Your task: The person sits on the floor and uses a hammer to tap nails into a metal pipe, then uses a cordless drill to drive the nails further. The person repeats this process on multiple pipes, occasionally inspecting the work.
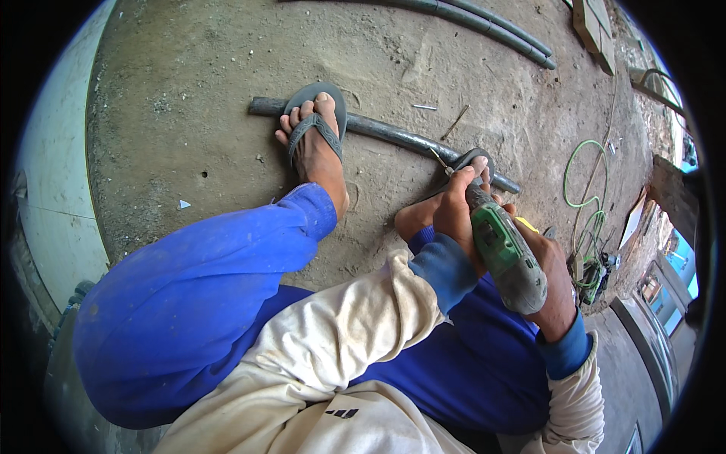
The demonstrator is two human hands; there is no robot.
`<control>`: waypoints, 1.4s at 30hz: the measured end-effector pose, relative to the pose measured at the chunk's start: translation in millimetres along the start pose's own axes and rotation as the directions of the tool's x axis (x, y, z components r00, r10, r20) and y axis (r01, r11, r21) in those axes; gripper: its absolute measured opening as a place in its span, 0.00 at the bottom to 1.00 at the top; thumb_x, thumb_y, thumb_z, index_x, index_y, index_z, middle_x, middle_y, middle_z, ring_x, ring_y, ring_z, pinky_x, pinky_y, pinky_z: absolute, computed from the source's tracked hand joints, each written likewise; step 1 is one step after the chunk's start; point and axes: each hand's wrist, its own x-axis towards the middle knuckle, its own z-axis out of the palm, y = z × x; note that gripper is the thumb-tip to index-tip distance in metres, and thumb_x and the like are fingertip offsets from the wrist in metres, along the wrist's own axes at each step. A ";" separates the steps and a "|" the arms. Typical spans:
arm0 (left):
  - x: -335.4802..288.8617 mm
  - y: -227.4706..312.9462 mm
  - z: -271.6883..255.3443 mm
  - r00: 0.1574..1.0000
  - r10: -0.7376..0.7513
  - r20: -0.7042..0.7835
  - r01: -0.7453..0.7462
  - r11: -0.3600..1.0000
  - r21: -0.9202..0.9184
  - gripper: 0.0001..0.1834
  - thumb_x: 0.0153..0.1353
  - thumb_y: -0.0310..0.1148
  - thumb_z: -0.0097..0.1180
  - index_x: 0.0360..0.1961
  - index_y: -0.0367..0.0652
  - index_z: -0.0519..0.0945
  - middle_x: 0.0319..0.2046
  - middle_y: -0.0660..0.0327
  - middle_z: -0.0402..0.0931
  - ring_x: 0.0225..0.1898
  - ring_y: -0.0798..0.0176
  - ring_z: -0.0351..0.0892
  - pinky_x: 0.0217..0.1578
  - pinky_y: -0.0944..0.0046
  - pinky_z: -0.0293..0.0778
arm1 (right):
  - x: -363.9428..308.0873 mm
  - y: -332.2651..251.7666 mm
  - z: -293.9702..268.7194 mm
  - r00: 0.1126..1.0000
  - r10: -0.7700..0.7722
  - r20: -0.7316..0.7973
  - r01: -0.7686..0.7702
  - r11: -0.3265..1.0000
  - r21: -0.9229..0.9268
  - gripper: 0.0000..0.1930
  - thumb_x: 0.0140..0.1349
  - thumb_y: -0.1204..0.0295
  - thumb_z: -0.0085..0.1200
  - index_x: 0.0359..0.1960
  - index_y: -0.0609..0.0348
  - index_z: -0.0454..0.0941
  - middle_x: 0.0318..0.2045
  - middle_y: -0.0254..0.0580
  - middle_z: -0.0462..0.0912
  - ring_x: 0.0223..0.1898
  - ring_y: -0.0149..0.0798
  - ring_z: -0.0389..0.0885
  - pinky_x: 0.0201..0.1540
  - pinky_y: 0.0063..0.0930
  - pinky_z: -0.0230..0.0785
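A green and grey power drill (pixel 505 253) is between my hands, tilted toward the floor. My right hand (pixel 556 276) wraps its handle from the right side. My left hand (pixel 455 216) closes round the drill's front end by the chuck; some of its fingers are hidden. A thin drill bit (pixel 440 160) sticks out past my left thumb, its tip at a dark pipe (pixel 393 135) lying on the ground. I cannot tell whether the tip touches it. My left foot in a grey flip-flop (pixel 339 113) stands on the pipe's left part, and my other foot is by its right part.
A small metal rod (pixel 425 107) and a rusty nail-like piece (pixel 456 121) lie beyond the pipe. More dark pipes (pixel 484 26) lie at the far side. A green cable (pixel 569 178) loops on the right. A wooden board (pixel 594 32) is at the far right, pale panels (pixel 57 159) at the left.
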 end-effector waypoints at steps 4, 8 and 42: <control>1.8 -1.0 -0.2 1.000 0.001 0.027 -0.001 1.000 -0.009 0.17 0.70 0.48 0.60 0.55 0.55 0.81 0.41 0.71 0.75 0.35 0.66 0.74 0.40 0.55 0.83 | -0.6 1.1 1.2 1.000 -0.004 -0.002 0.004 1.000 -0.020 0.29 0.53 0.66 0.68 0.59 0.60 0.81 0.37 0.60 0.87 0.40 0.63 0.87 0.45 0.47 0.78; 1.5 -2.2 1.2 0.999 0.012 0.033 -0.011 1.000 -0.013 0.14 0.69 0.49 0.61 0.50 0.56 0.82 0.37 0.69 0.73 0.35 0.65 0.74 0.40 0.55 0.83 | -1.1 1.0 1.5 0.998 -0.055 -0.026 0.055 0.998 0.016 0.29 0.53 0.66 0.69 0.58 0.62 0.81 0.37 0.60 0.87 0.40 0.64 0.87 0.45 0.47 0.78; 38.7 12.0 -37.0 0.996 0.076 -0.055 -0.078 0.997 -0.029 0.13 0.81 0.41 0.46 0.49 0.42 0.74 0.43 0.54 0.83 0.46 0.52 0.86 0.55 0.47 0.83 | -2.9 16.4 -9.3 0.983 -0.184 -0.022 0.183 0.982 -0.045 0.31 0.56 0.68 0.66 0.64 0.65 0.79 0.47 0.59 0.87 0.44 0.61 0.88 0.49 0.43 0.81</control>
